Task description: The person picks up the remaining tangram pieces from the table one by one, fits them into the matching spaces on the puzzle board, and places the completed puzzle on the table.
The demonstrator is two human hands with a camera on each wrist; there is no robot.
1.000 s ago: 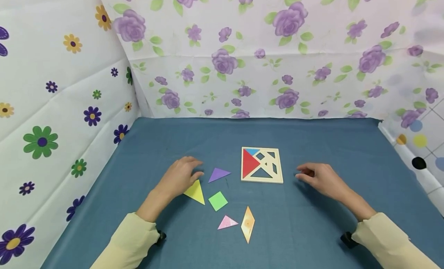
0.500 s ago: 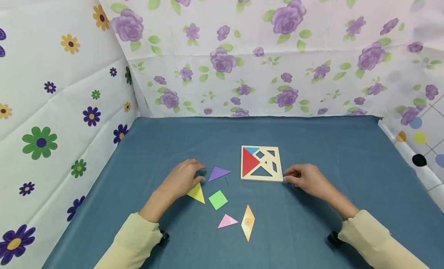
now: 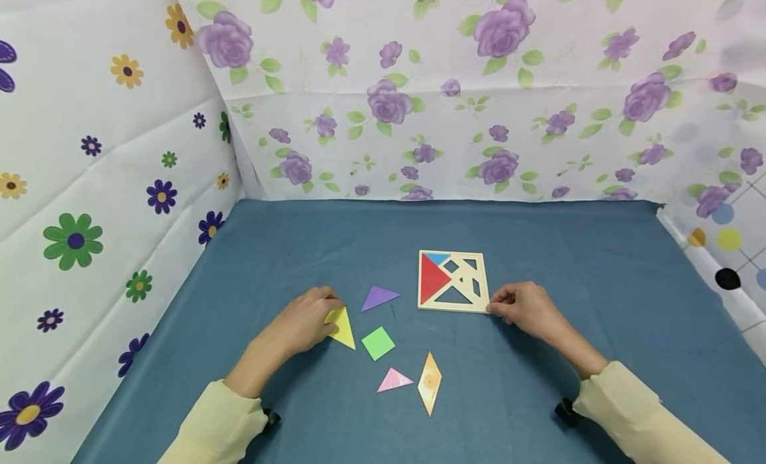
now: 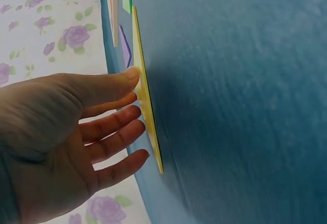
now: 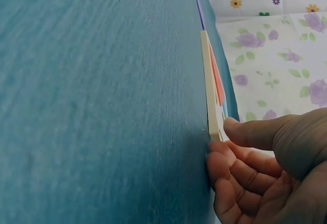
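A wooden tangram board [image 3: 453, 306] lies on the blue cloth, with a red triangle [image 3: 432, 278] and a blue triangle [image 3: 437, 258] in its recesses. My right hand [image 3: 526, 309] holds the board's near right corner, thumb on top and curled fingers at the edge, as the right wrist view shows. On the left, my left hand [image 3: 303, 323] is over a yellow triangle [image 3: 342, 328] lying on the cloth. Its thumb tip touches the piece in the left wrist view, the other fingers loosely extended beside it. The hand hides part of that triangle.
Loose pieces lie between the hands: a purple triangle [image 3: 378, 298], a green square [image 3: 378, 344], a pink triangle [image 3: 395, 381] and an orange parallelogram [image 3: 429, 384]. A flowered curtain [image 3: 383, 105] hangs behind the table's far edge; another patterned sheet [image 3: 108, 185] borders the left side.
My right hand has moved left to the board's corner and taken hold of it. My left hand has come down onto the yellow triangle. The pieces lie where they were.
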